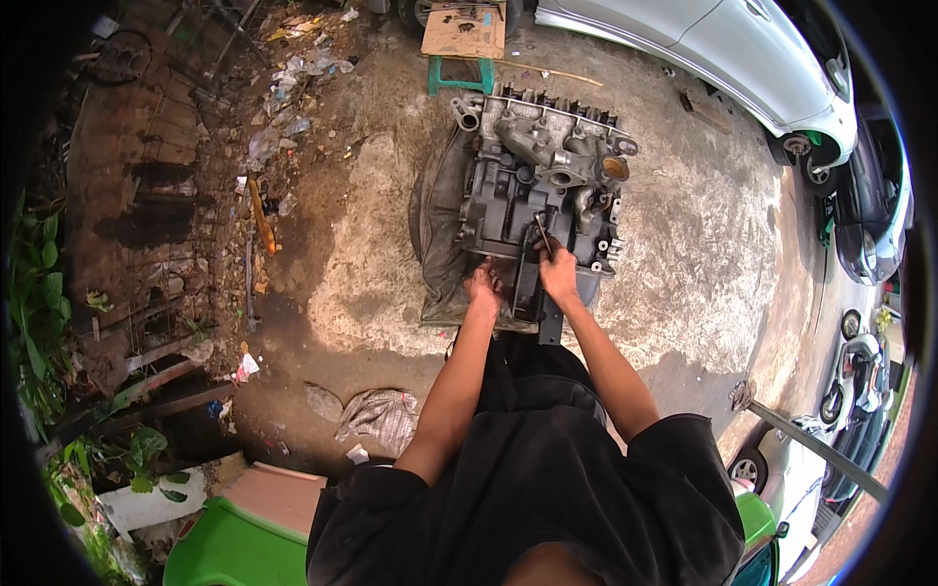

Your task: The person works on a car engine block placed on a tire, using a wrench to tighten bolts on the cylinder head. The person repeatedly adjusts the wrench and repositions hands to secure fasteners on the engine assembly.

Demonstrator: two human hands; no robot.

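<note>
An engine block (493, 210) lies on a dark cloth on the ground in front of me, with a cast metal manifold (532, 146) on its far side. My right hand (557, 270) is closed around a slim, shiny wrench (542, 230), whose far end reaches onto the block. To the left, my left hand (483, 283) is at the block's near edge with its fingers curled. Whatever those fingers hold, if anything, is too small to make out. Between my hands, a dark metal bracket (550, 322) sticks out toward me.
Beyond the engine stands a green stool (459, 74) with a cardboard sheet (463, 33) bearing small tools. A silver car (674, 39) is parked at the far right. Litter (293, 78) lines the left side, and a crumpled sack (379, 418) lies near my left elbow.
</note>
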